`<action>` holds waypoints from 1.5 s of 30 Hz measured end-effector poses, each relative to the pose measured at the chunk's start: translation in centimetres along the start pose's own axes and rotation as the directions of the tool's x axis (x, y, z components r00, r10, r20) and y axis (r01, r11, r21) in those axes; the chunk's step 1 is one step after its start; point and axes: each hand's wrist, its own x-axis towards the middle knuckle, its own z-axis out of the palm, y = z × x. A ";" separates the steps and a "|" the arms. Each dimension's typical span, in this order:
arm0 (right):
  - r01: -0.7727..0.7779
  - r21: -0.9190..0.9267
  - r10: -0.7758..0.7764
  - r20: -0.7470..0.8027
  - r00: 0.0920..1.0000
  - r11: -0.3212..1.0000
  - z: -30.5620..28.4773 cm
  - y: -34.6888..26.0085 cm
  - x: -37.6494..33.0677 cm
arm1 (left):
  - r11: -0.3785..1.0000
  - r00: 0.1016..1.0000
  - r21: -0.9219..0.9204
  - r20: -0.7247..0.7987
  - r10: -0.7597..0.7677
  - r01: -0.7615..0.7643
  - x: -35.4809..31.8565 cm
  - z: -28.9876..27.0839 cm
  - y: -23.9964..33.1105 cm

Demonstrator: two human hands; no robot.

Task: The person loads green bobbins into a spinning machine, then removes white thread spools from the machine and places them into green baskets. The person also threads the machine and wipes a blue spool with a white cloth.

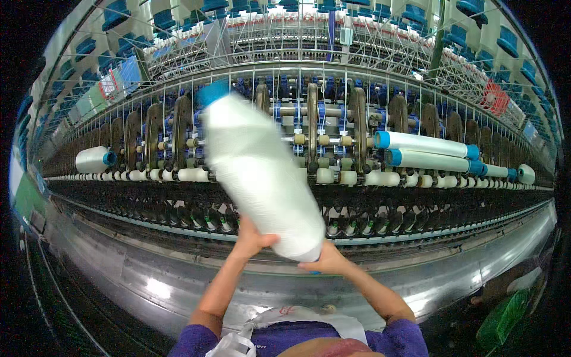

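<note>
A large white roving bobbin (262, 172) with a blue end (213, 93) is tilted in front of me, its top leaning to the left. It is blurred by motion. My left hand (251, 239) supports its lower left side, thumb along the yarn and the other fingers mostly hidden behind it. Around the bottom end my right hand (326, 260) is closed, where a bit of blue shows beneath. Behind the bobbin runs the spinning frame (312, 122), with dark arms and pale rollers partly covered by it.
Thinner bobbins with blue ends (425, 144) lie across the machine at the right. A partly wound white bobbin (92, 160) rests at the left. Rows of blue holders (470, 9) with white packages hang overhead. A green bag (502, 318) is at the lower right.
</note>
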 end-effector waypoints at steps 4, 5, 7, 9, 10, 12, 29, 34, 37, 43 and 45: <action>-0.021 0.268 0.109 -0.321 0.941 0.963 0.5 2.1 -1.4 | 0.976 0.955 0.072 0.230 0.185 -0.207 6.0 4.6 2.7; -0.028 0.241 0.118 -0.368 0.922 0.970 -0.4 1.7 -1.0 | 0.989 0.950 -0.041 0.275 0.145 -0.139 7.5 5.4 3.8; -0.143 0.194 0.212 -0.407 0.889 0.971 -3.3 0.1 0.7 | 0.988 0.971 0.081 0.210 0.109 -0.129 11.5 7.3 6.0; 0.130 0.292 0.002 -0.411 0.912 0.948 -6.9 -2.3 3.0 | 0.976 0.942 -0.199 0.302 0.146 -0.087 16.0 8.6 8.4; 0.132 0.212 -0.041 -0.389 0.920 0.968 -8.8 -3.5 4.4 | 0.960 0.927 -0.269 0.334 0.170 -0.079 18.3 8.8 9.6; 0.193 0.439 -0.038 -0.337 0.941 0.877 -12.4 -5.7 7.7 | 0.980 0.965 -0.197 0.248 0.085 -0.036 22.9 9.6 11.7; 0.356 -0.360 -0.490 -0.770 0.408 0.862 -31.6 -19.1 37.4 | -0.677 0.447 0.649 0.749 0.489 -0.348 36.2 9.6 23.5; 0.393 -0.329 -0.465 -0.821 0.330 0.859 -34.5 -22.7 39.8 | -0.522 0.792 0.821 0.469 0.390 -0.230 39.9 11.0 28.7; 0.334 -0.332 -0.449 -0.808 0.381 0.882 -36.1 -24.0 41.5 | -0.633 0.503 0.692 0.707 0.497 -0.347 42.0 9.7 30.4; 0.363 -0.395 -0.523 -0.755 0.395 0.844 -39.2 -25.5 44.7 | -0.870 0.352 0.463 0.853 0.384 -0.172 45.1 7.8 34.3; 0.346 -0.402 -0.514 -0.786 0.345 0.848 -40.2 -26.1 45.3 | -0.807 0.284 0.524 0.845 0.453 -0.274 45.7 8.3 36.1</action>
